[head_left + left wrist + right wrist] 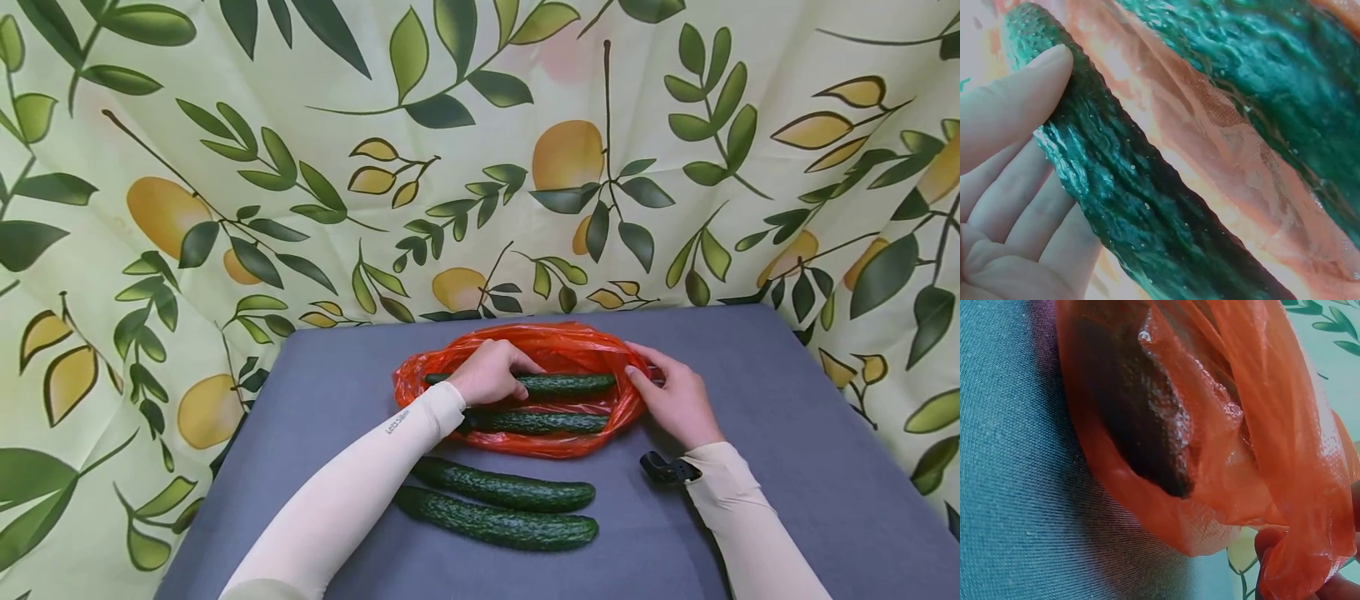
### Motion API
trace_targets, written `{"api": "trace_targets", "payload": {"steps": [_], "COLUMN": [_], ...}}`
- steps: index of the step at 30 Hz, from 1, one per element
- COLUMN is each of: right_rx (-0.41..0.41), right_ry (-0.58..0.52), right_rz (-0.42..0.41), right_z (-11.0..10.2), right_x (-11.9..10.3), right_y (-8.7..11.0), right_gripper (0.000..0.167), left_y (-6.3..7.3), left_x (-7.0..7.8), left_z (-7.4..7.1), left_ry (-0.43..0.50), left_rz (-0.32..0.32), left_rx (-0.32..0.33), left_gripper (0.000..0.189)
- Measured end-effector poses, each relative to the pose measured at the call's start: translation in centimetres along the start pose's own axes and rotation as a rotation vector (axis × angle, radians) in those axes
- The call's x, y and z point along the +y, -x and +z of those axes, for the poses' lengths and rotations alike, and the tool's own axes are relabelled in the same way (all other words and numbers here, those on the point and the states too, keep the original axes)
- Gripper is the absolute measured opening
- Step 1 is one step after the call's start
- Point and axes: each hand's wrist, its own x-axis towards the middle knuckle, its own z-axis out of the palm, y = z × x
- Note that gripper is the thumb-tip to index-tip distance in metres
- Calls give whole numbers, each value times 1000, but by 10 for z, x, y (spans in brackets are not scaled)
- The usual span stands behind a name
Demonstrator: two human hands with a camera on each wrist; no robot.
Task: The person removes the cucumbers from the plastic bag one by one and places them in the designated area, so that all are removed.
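A red plastic bag point(517, 446) lies with its mouth spread, and two cucumbers show inside it. My left hand point(491, 372) reaches in and holds the farther cucumber point(570, 384); in the left wrist view its thumb lies over that cucumber point(1122, 169) and the fingers run behind it. The nearer cucumber point(536, 422) rests in the bag beside it. At the bag's right end, my right hand point(678, 400) pinches the rim, and the right wrist view shows the gathered plastic point(1304, 562) between thumb and fingers.
Two more cucumbers, one farther point(510, 486) and one nearer point(502, 521), lie side by side in front of the bag, partly behind my left forearm. All rest on a grey cloth-covered table point(330, 392). A leaf-and-fruit patterned curtain point(480, 208) hangs behind it.
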Motion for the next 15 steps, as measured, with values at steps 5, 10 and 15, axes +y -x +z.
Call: {"api": "trace_targets", "payload": {"steps": [5,10,15], "right_rx": [1,-4,-5], "right_ry": [5,7,5], "right_rz": [-6,-4,1], "right_z": [0,-1,0], "right_x": [1,0,-1], "right_y": [-1,-1,0], "right_gripper": [48,48,46], "left_y": [8,12,15], "left_x": [-1,4,15], "left_z": [-8,-13,-16], "left_ry": [81,128,140], "left_rz": [1,-1,19], "left_rx": [27,45,45], "left_gripper": [41,44,45]}}
